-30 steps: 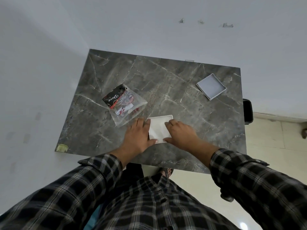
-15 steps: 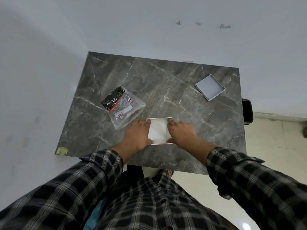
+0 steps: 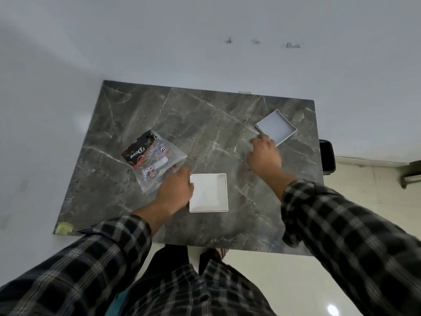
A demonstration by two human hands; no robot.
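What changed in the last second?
The right hand left the white box and reached far right to the near corner of the grey lid; grip unclear. The left hand shifted left to the corner of the plastic bag. Box, lid and bag stayed put.
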